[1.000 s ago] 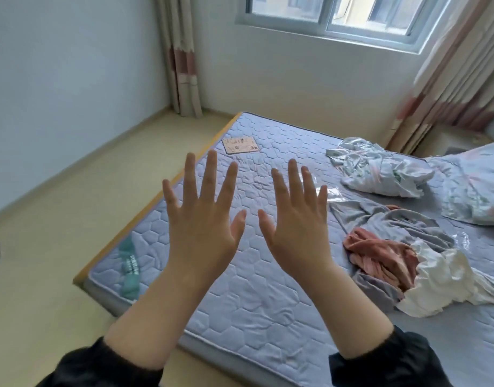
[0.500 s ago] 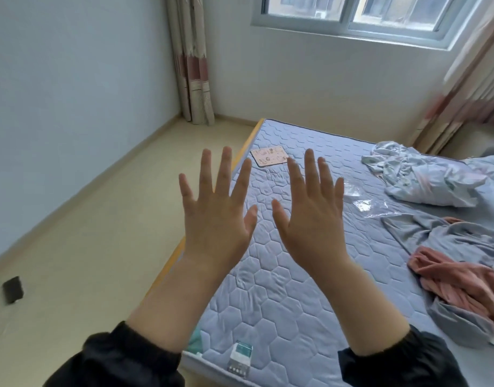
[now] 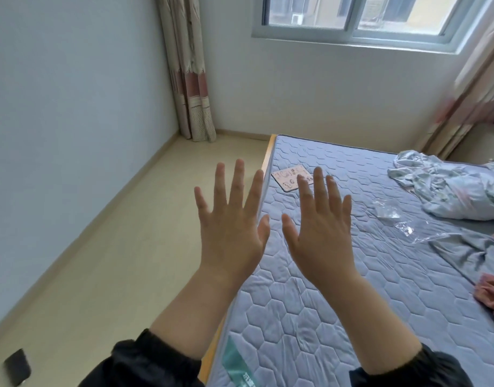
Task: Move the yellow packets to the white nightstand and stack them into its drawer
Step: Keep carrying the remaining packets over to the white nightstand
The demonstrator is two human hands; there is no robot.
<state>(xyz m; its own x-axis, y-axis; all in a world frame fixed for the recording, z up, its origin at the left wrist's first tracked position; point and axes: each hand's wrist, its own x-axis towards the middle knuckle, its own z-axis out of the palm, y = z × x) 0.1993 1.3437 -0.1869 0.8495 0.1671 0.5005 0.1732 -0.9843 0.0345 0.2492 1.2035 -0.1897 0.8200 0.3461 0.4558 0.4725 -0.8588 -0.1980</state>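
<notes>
Blurring smears the far right curtain, and the crumpled bedding and pink cloth are cut off by the right edge; where the yellow packets and nightstand lie cannot be told. Both hands are up, backs to the camera, fingers straight and spread wide: left hand above the mattress's left edge, right hand partly hiding a pale card. Neither holds anything.

Left hand and right hand raised side by side, backs up, fingers spread straight
</notes>
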